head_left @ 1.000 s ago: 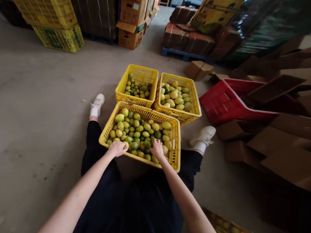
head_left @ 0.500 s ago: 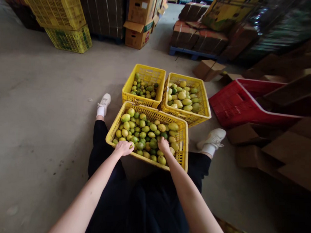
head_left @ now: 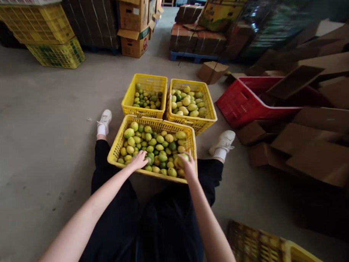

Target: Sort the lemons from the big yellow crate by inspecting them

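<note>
A yellow crate (head_left: 116, 146) full of green and yellow citrus fruit sits on the floor between my legs. My left hand (head_left: 139, 160) rests among the fruit at the crate's near edge, fingers curled over some of it. My right hand (head_left: 186, 164) is wrapped round a yellowish fruit (head_left: 182, 157) near the crate's right near corner. Behind it stand two more yellow crates: the left one (head_left: 129, 102) holds small green fruit, the right one (head_left: 207, 117) holds larger yellow fruit.
A red crate (head_left: 244, 106) lies tilted to the right among flattened cardboard (head_left: 313, 158). Another yellow crate (head_left: 262, 248) shows at the bottom right. Stacked yellow crates (head_left: 46, 31), cartons (head_left: 133, 38) and a loaded pallet (head_left: 197, 42) line the back. Bare concrete floor lies to the left.
My right hand has moved toward the crate's right near corner and closed round a yellowish fruit. My left hand has shifted slightly inward among the fruit. The view has swung a little.
</note>
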Demonstrator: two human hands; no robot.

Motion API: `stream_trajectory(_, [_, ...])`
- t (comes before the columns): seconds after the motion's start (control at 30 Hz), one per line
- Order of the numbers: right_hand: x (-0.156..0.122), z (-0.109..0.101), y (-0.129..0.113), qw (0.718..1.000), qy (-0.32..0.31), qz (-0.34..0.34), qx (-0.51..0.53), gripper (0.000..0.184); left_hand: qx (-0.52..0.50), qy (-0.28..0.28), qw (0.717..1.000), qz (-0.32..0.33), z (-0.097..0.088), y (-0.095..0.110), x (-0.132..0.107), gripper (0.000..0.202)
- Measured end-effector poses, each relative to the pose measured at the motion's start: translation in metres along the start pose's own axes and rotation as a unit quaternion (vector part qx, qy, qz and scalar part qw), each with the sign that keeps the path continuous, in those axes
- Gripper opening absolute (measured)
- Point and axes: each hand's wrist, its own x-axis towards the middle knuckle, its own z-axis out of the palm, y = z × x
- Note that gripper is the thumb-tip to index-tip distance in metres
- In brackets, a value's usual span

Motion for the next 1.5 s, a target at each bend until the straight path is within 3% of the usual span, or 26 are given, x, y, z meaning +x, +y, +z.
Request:
stream_trajectory(0.13, [-0.019, 0.011, 0.039, 0.983, 0.029, -0.041, -0.175, 0.033, 0.008, -0.022, 0.996, 0.087, 0.017, 0.061, 0.041, 0.043])
stream_trajectory(0.2, [-0.025, 0.015, 0.052, 0.912, 0.026, -0.100, -0.396, 0.034, 0.028, -0.044, 0.993, 0.110, 0.028, 0.082, 0.057, 0.041])
stream_trajectory(0.27, [-0.027, 0.018, 0.058, 0.829, 0.018, -0.139, -0.541, 0.038, 0.054, -0.068, 0.988, 0.124, 0.038, 0.093, 0.069, 0.038])
stream_trajectory(0.33, [-0.027, 0.018, 0.059, 0.787, 0.013, -0.152, -0.598, 0.039, 0.080, -0.088, 0.983, 0.138, 0.044, 0.094, 0.077, 0.037])
stream_trajectory(0.4, [-0.026, 0.018, 0.059, 0.772, 0.012, -0.158, -0.615, 0.039, 0.102, -0.103, 0.977, 0.153, 0.042, 0.089, 0.081, 0.036])
stream_trajectory(0.57, [-0.025, 0.017, 0.061, 0.771, 0.016, -0.163, -0.615, 0.039, 0.150, -0.127, 0.965, 0.174, 0.003, 0.055, 0.093, 0.039])
stream_trajectory(0.67, [-0.026, 0.018, 0.062, 0.776, 0.019, -0.160, -0.609, 0.039, 0.187, -0.089, 0.969, 0.136, -0.027, 0.027, 0.097, 0.040])
stream_trajectory(0.77, [-0.026, 0.019, 0.060, 0.780, 0.014, -0.152, -0.607, 0.039, 0.203, -0.063, 0.970, 0.117, -0.036, 0.017, 0.094, 0.036])
stream_trajectory(0.83, [-0.027, 0.020, 0.058, 0.782, 0.012, -0.149, -0.606, 0.038, 0.197, -0.075, 0.968, 0.134, -0.024, 0.024, 0.088, 0.033])
stream_trajectory(0.93, [-0.027, 0.020, 0.058, 0.782, 0.012, -0.149, -0.605, 0.039, 0.177, -0.108, 0.963, 0.172, 0.008, 0.047, 0.077, 0.030])
stream_trajectory(1.07, [-0.027, 0.019, 0.060, 0.783, 0.013, -0.153, -0.603, 0.038, 0.107, -0.104, 0.972, 0.180, 0.041, 0.070, 0.077, 0.023])
stream_trajectory(1.2, [-0.027, 0.019, 0.063, 0.782, 0.013, -0.157, -0.603, 0.039, 0.046, -0.124, 0.978, 0.160, 0.050, 0.069, 0.091, 0.023])
stream_trajectory(1.37, [-0.026, 0.019, 0.065, 0.782, 0.013, -0.161, -0.602, 0.039, -0.050, -0.121, 0.972, 0.195, 0.064, 0.061, 0.103, 0.031])
stream_trajectory(1.5, [-0.027, 0.019, 0.066, 0.777, 0.025, -0.177, -0.604, 0.039, -0.090, -0.117, 0.969, 0.200, 0.070, 0.060, 0.107, 0.027])
